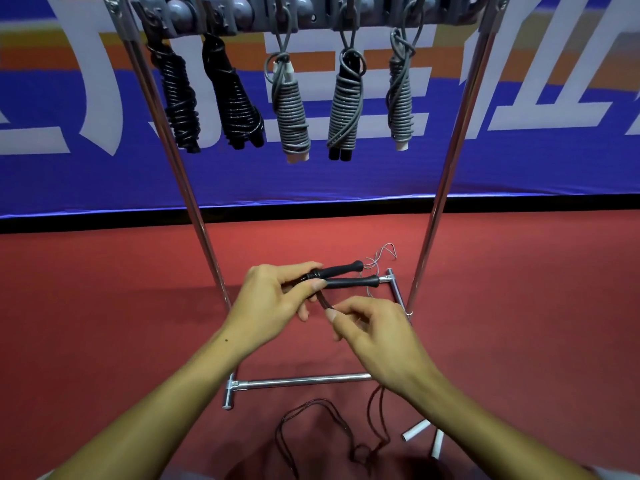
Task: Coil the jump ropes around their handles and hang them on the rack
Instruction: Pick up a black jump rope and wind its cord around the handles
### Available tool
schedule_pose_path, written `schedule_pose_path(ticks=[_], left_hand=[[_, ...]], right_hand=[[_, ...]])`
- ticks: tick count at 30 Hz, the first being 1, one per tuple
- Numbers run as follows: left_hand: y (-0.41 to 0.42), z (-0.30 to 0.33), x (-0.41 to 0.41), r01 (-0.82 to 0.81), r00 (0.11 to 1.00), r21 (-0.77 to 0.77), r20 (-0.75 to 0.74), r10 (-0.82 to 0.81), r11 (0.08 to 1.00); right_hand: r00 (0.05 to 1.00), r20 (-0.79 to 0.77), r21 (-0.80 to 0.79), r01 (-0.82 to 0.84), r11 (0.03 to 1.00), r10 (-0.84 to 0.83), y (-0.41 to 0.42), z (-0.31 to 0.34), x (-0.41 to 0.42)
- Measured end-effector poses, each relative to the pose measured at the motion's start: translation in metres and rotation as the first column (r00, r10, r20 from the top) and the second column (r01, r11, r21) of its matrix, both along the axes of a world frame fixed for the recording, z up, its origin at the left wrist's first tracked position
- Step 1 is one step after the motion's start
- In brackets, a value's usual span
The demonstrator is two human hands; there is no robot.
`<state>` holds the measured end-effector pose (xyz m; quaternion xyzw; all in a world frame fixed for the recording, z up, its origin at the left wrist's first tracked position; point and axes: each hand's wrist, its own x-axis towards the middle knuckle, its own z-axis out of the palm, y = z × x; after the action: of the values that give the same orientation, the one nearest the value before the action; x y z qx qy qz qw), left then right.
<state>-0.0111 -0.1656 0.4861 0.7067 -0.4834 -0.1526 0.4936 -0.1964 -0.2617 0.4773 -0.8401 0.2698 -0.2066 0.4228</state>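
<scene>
My left hand (pixel 277 296) grips two black jump-rope handles (pixel 346 277) held side by side, pointing right. My right hand (pixel 370 327) pinches the dark rope (pixel 323 303) just below the handles. The loose length of this rope (pixel 311 420) trails on the red floor near my body. Above, the metal rack's hook bar (pixel 311 15) carries several coiled ropes: two black ones (pixel 207 98) on the left and grey ones (pixel 346 98) to the right.
The rack's chrome uprights (pixel 446 168) and base bars (pixel 304 381) stand on the red floor. White handles of another rope (pixel 426 434) lie at lower right, and a thin grey cord (pixel 381 254) lies behind the handles. A blue banner lines the wall.
</scene>
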Motion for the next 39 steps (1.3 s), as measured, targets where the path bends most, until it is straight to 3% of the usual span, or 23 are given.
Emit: schedule_pose_path(ticks=[7,11,14,18,24,35,39], left_hand=[[0.001,0.0,-0.001,0.043,0.997,0.067,0.059,-0.047,0.997],[0.001,0.001,-0.002,0.078,0.993,0.102,0.08,-0.087,0.992],[0.002,0.001,0.002,0.094,0.995,0.112,0.029,-0.098,0.989],[0.004,0.001,0.004,0.148,0.989,0.127,-0.004,-0.149,0.981],[0.007,0.009,0.002,0.269,0.963,0.161,-0.039,-0.267,0.949],[0.01,0.017,-0.001,0.41,0.912,0.28,-0.107,-0.396,0.868],[0.012,0.022,-0.001,0.495,0.868,0.285,-0.204,-0.452,0.821]], right_hand=[[0.98,-0.195,-0.31,-0.025,0.95,-0.037,-0.009,0.012,-0.008],[0.993,-0.11,-0.548,-0.032,0.836,-0.034,-0.007,0.009,-0.011],[0.999,-0.036,-0.586,-0.031,0.81,0.013,-0.011,0.007,-0.012],[0.998,-0.013,-0.519,-0.055,0.853,0.056,-0.021,0.003,-0.012],[0.99,0.075,-0.213,-0.101,0.972,0.119,-0.039,0.006,-0.009],[0.981,0.102,0.121,-0.179,0.976,0.167,-0.044,0.016,-0.015],[0.972,0.093,0.193,-0.229,0.954,0.214,-0.044,0.02,-0.016]])
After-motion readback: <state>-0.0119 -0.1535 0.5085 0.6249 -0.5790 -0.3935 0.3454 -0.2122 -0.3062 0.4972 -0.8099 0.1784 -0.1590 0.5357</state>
